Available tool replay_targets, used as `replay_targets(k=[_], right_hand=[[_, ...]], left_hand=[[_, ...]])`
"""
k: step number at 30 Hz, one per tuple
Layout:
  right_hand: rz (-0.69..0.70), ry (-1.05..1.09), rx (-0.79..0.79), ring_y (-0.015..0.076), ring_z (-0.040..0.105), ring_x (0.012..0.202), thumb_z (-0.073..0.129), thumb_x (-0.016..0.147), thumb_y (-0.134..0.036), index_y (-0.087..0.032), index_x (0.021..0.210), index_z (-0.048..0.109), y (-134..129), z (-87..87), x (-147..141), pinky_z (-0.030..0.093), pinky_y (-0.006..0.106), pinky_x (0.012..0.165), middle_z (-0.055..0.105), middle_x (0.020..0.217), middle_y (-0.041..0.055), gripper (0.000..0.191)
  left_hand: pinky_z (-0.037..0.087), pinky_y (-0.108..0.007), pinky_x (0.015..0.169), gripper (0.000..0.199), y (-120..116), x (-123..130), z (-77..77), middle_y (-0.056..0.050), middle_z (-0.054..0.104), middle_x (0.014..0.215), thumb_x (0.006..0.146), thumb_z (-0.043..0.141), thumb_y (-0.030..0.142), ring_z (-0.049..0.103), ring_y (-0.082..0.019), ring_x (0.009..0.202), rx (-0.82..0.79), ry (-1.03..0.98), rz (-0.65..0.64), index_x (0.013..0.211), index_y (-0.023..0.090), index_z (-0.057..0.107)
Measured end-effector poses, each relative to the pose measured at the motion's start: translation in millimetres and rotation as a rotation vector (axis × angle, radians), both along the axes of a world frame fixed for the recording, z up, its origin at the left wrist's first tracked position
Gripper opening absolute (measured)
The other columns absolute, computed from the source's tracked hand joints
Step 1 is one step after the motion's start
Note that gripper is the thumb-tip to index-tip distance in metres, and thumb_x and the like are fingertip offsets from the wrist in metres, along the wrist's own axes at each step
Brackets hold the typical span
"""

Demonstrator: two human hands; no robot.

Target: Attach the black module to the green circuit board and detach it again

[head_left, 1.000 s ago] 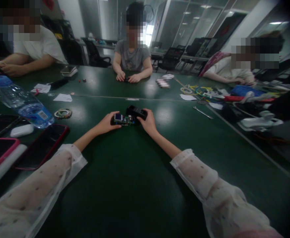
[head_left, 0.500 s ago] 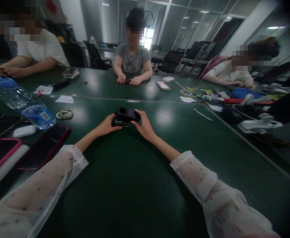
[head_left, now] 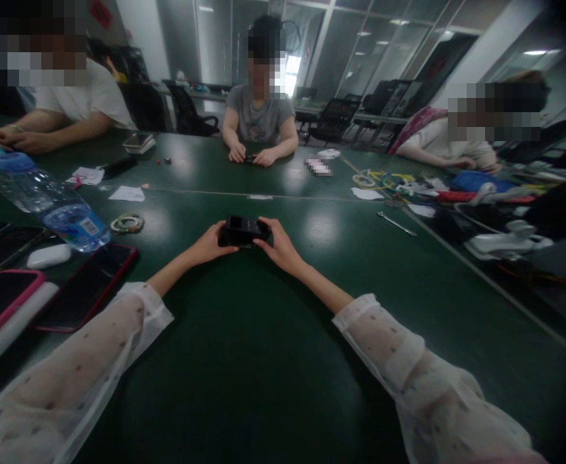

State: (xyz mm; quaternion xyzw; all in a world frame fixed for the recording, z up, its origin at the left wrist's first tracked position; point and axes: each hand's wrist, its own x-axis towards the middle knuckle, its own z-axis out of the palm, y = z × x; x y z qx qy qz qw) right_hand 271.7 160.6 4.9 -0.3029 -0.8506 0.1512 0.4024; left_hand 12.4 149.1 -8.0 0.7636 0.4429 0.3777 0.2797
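A small black boxy device (head_left: 244,230) with a dark screen-like panel on its top left is held between both hands above the middle of the dark green table (head_left: 244,361). My left hand (head_left: 213,243) is closed on its left end, thumb along the near lower edge. On the opposite end, my right hand (head_left: 279,245) grips with the fingers over the top corner and the thumb at the front. The upper part sits close on the lower part, leaving only a thin strip of the lower edge visible. The fingers hide both ends.
To the left are a water bottle (head_left: 77,219), a beaded bracelet (head_left: 127,223), a white case (head_left: 49,256) and a red-edged phone (head_left: 92,287). A wrench (head_left: 396,223) and tangled cables (head_left: 394,183) lie right. Three people sit around the table, one directly opposite (head_left: 262,116).
The device's black upper part, which sat raised and tilted over the lower part, has come down nearly level onto it. Both hands have kept their hold with little movement.
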Motion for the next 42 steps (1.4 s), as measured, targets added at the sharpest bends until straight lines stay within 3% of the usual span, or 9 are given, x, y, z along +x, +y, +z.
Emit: replay_targets(k=[23,30,42], right_hand=[[0.019,-0.037,-0.039,0.0294,0.056,0.121,0.063,0.092,-0.029,-0.026,0.141,0.039,-1,1.1,1,0.048,0.055,0.104,0.054,0.130,0.0129,0.055],[0.023,-0.081,-0.089,0.0291,0.058,0.119,0.069,0.088,-0.025,-0.022,0.135,0.044,0,-0.1,0,0.050,0.054,0.103,0.057,0.127,0.0132,0.053],[0.045,-0.098,-0.116,0.0287,0.057,0.123,0.072,0.085,-0.024,-0.019,0.136,0.043,3,-2.4,1,0.048,0.054,0.106,0.056,0.130,0.0145,0.059]], left_hand=[[0.050,-0.052,0.098,0.072,-2,0,3.2,-0.017,0.062,0.125,0.071,0.081,0.046,0.062,-0.033,0.115,0.016,0.030,0.007,0.129,0.014,0.051],[0.042,-0.055,0.107,0.080,-4,1,10.0,-0.017,0.056,0.136,0.073,0.080,0.046,0.055,-0.034,0.126,0.070,0.086,-0.014,0.139,0.019,0.045],[0.042,-0.055,0.107,0.085,-5,-1,9.6,-0.018,0.053,0.139,0.073,0.079,0.050,0.052,-0.035,0.128,0.029,0.131,0.011,0.143,0.019,0.042]])
